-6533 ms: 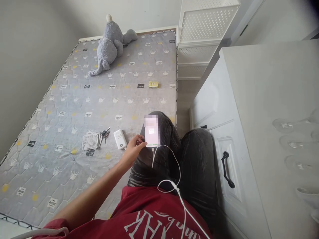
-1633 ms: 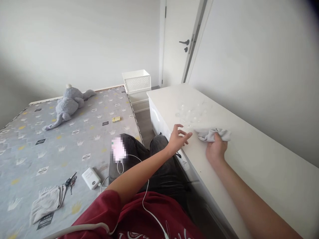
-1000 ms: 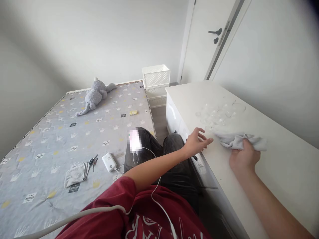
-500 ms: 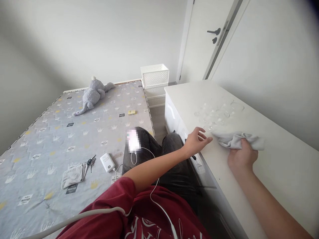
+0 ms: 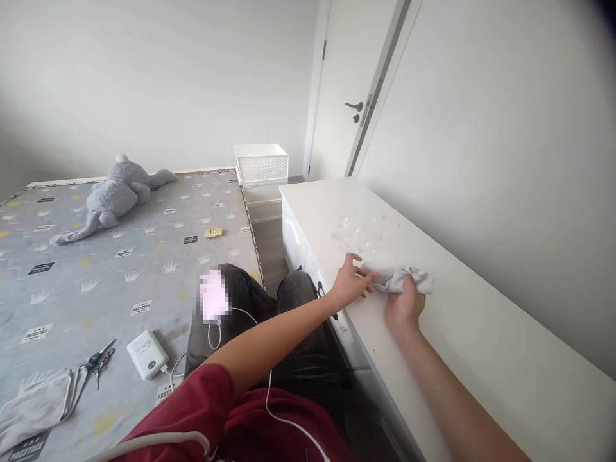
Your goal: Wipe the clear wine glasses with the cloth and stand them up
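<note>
The cloth (image 5: 392, 281) is over the surface (image 5: 486, 333), clamped in the fingers of the right hand (image 5: 404, 312). Left hand (image 5: 352, 285): fingers apart, contact unclear. Cloth likely light, soft, limp; grip thick folds.

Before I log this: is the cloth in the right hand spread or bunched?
Bunched: the cloth shows overlapping folds and creases, gripped by the right hand.

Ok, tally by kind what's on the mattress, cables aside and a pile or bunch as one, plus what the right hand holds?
Plush toy: 1
Yellow box: 1
Power bank: 1
Key bunch: 1
Cloth pile on mattress: 1
Light-grey cloth in right hand: 1
Total: 6
</note>
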`<control>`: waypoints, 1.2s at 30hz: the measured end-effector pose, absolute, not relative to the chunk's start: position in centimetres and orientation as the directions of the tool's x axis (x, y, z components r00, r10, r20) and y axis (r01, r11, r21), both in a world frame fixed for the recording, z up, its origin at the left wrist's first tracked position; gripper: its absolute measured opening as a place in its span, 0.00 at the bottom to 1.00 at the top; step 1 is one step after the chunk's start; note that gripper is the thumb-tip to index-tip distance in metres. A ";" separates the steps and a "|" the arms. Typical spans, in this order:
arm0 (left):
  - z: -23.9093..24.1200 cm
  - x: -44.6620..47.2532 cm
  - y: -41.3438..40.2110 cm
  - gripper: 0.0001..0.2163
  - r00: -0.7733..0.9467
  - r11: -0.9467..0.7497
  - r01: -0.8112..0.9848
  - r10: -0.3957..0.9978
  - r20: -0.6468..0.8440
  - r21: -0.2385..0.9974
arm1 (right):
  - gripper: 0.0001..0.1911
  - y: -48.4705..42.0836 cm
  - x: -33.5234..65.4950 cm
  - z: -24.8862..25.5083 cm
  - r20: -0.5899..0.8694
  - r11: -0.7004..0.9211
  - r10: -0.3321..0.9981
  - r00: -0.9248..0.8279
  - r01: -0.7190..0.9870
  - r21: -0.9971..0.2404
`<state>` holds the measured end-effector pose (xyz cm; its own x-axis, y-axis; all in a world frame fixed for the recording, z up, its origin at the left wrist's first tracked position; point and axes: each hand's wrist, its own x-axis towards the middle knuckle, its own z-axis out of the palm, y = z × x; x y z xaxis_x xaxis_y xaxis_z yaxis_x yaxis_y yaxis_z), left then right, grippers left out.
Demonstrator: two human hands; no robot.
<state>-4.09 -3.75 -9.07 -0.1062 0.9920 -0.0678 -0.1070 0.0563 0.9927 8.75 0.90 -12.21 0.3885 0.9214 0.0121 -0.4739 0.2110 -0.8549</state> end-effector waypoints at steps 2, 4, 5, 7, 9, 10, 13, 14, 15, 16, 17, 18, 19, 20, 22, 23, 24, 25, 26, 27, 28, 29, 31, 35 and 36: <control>-9.1 -3.7 -3.3 0.32 -0.106 0.066 -0.161 0.991 -0.084 0.985 | 0.22 0.9 8.8 -12.2 0.039 0.253 0.912 0.409 -0.485 -0.837; -9.4 -3.6 -2.8 0.34 -0.110 0.063 -0.214 0.990 -0.088 0.975 | 0.23 1.0 8.7 -12.3 0.055 0.288 0.902 0.429 -0.499 -0.818; -9.7 -3.6 -2.6 0.34 -0.122 0.051 -0.236 0.989 -0.082 0.970 | 0.23 1.0 8.7 -12.4 0.044 0.297 0.889 0.456 -0.499 -0.814; -10.1 -3.9 -2.1 0.37 -0.125 0.044 -0.263 0.989 -0.080 0.964 | 0.23 1.0 8.6 -12.4 0.041 0.278 0.898 0.437 -0.495 -0.823; -10.2 -4.2 -1.6 0.41 -0.110 0.055 -0.276 0.990 -0.088 0.960 | 0.21 0.9 8.6 -12.4 0.052 0.277 0.909 0.415 -0.504 -0.818; -10.1 -4.4 -1.4 0.42 -0.101 0.061 -0.279 0.991 -0.093 0.958 | 0.20 0.8 8.6 -12.4 0.067 0.285 0.912 0.405 -0.508 -0.813; -9.4 -4.7 -0.9 0.39 -0.068 0.075 -0.286 0.993 -0.098 0.955 | 0.17 0.5 8.8 -12.2 0.087 0.294 0.917 0.389 -0.514 -0.806; -9.1 -4.7 -0.8 0.36 -0.055 0.078 -0.295 0.994 -0.098 0.952 | 0.16 0.5 8.8 -12.2 0.080 0.289 0.917 0.390 -0.513 -0.809; -8.9 -4.7 -0.8 0.32 -0.046 0.079 -0.310 0.994 -0.097 0.947 | 0.16 0.5 8.9 -12.3 0.069 0.281 0.916 0.395 -0.509 -0.814; -8.7 -4.6 -0.9 0.29 -0.036 0.079 -0.333 0.995 -0.096 0.940 | 0.16 0.5 8.9 -12.3 0.059 0.275 0.913 0.403 -0.504 -0.819; -8.4 -4.5 -1.2 0.27 -0.029 0.074 -0.362 0.995 -0.091 0.929 | 0.15 0.6 9.0 -12.3 0.050 0.268 0.912 0.407 -0.500 -0.824; -8.2 -4.4 -1.6 0.26 -0.023 0.067 -0.393 0.996 -0.083 0.917 | 0.16 0.6 9.0 -12.3 0.050 0.268 0.911 0.410 -0.495 -0.826; -8.0 -4.3 -2.2 0.26 -0.015 0.056 -0.425 0.997 -0.069 0.904 | 0.17 0.5 9.0 -12.3 0.053 0.272 0.909 0.414 -0.492 -0.827; -7.7 -4.2 -2.9 0.26 -0.001 0.045 -0.457 0.999 -0.051 0.888 | 0.18 0.4 9.0 -12.1 0.063 0.284 0.905 0.421 -0.486 -0.827; -7.0 -4.1 -4.5 0.25 0.024 0.024 -0.522 1.000 -0.014 0.853 | 0.20 0.0 9.0 -11.5 0.098 0.316 0.895 0.435 -0.464 -0.828; -6.6 -4.1 -5.3 0.25 0.028 0.016 -0.554 1.000 0.000 0.833 | 0.20 -0.2 9.0 -11.1 0.124 0.336 0.889 0.441 -0.445 -0.830; -6.2 -4.2 -5.9 0.26 0.023 0.008 -0.584 1.000 0.007 0.812 | 0.20 -0.5 8.9 -10.6 0.158 0.360 0.882 0.444 -0.418 -0.834; -5.9 -4.4 -6.4 0.27 0.003 -0.004 -0.613 1.000 0.008 0.790 | 0.18 -0.7 8.8 -10.0 0.197 0.386 0.874 0.445 -0.387 -0.837; -5.6 -4.5 -6.7 0.29 -0.023 -0.016 -0.639 1.000 0.002 0.769 | 0.17 -1.0 8.6 -9.5 0.241 0.415 0.863 0.444 -0.350 -0.840; -5.5 -4.7 -6.7 0.31 -0.051 -0.028 -0.660 0.999 -0.007 0.751 | 0.15 -1.2 8.4 -8.9 0.285 0.443 0.849 0.445 -0.305 -0.843; -5.4 -4.9 -6.6 0.32 -0.075 -0.038 -0.673 0.997 -0.018 0.739 | 0.13 -1.4 8.3 -8.5 0.328 0.468 0.832 0.448 -0.248 -0.848; -5.5 -5.1 -6.4 0.33 -0.100 -0.047 -0.673 0.995 -0.028 0.739 | 0.12 -1.6 8.1 -8.2 0.371 0.489 0.813 0.449 -0.180 -0.854; -6.0 -5.2 -5.8 0.31 -0.164 -0.074 -0.608 0.986 -0.034 0.790 | 0.12 -2.1 7.8 -8.0 0.444 0.510 0.781 0.439 -0.036 -0.860; -7.6 -4.5 -5.4 0.24 -0.271 -0.183 -0.246 0.956 0.114 0.952 | 0.15 -3.1 7.6 -8.9 0.482 0.454 0.803 0.350 0.164 -0.876; -8.0 -4.2 -5.6 0.23 -0.259 -0.218 -0.177 0.951 0.169 0.960 | 0.15 -3.4 7.5 -9.2 0.460 0.427 0.829 0.320 0.171 -0.888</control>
